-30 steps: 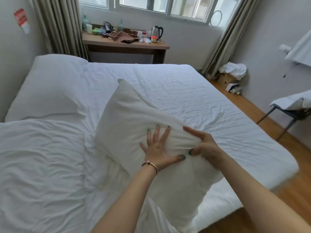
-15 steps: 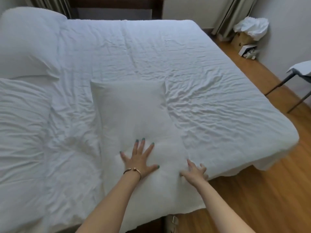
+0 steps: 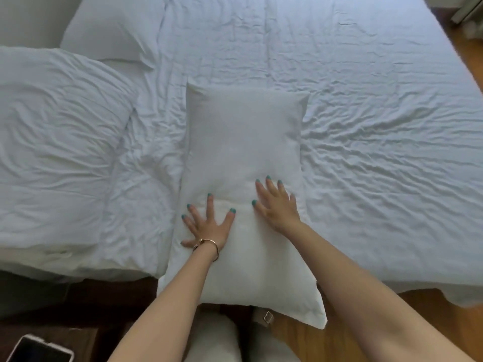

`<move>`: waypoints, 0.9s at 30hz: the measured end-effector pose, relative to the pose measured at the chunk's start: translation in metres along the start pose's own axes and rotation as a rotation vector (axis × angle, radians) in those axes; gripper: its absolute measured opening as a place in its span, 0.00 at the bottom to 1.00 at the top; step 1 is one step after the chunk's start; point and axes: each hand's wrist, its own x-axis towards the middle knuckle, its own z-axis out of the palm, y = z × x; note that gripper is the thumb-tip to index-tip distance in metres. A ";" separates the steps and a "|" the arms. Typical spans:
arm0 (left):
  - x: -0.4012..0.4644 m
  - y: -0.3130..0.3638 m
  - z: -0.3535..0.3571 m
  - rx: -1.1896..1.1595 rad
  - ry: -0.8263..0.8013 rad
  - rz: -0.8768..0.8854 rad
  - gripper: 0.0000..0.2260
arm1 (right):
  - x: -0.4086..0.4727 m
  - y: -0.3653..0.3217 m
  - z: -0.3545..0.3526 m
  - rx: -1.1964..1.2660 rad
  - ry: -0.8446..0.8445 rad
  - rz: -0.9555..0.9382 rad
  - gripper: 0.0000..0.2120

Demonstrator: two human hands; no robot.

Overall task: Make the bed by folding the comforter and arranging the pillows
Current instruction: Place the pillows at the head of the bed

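Both palms flat on the pillow (image 3: 243,142), left hand (image 3: 207,226) and right hand (image 3: 277,205) fingers spread wide, pillow lengthwise across the bed (image 3: 379,126) (near end seemingly overhanging the edge), comforter (image 3: 60,152) bunched left.

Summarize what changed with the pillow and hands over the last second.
The pillow, propped up a second ago, now lies flat, its near end overhanging the bed edge. The right hand let go of its pinch and presses flat; the left hand stays spread on it. The far pillow and comforter are unchanged.
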 end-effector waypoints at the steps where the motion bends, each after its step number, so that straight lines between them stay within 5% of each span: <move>1: 0.006 0.006 -0.003 -0.050 0.006 -0.032 0.36 | 0.007 0.000 -0.001 -0.003 0.001 -0.006 0.27; 13: 0.177 0.113 -0.041 0.134 0.145 0.193 0.40 | 0.166 0.012 -0.024 0.104 0.165 0.174 0.32; 17: 0.214 0.103 -0.049 -0.002 0.143 0.229 0.45 | 0.186 0.031 -0.028 0.349 0.271 0.416 0.41; 20: 0.199 0.063 -0.048 -0.083 0.165 0.154 0.50 | 0.135 0.056 -0.002 0.494 0.152 0.577 0.42; 24: 0.159 0.014 -0.054 -0.382 -0.022 -0.031 0.59 | 0.067 0.056 0.005 0.708 0.055 0.488 0.41; 27: 0.131 0.010 -0.064 -0.544 -0.110 0.079 0.60 | 0.053 0.035 -0.015 0.816 0.116 0.275 0.47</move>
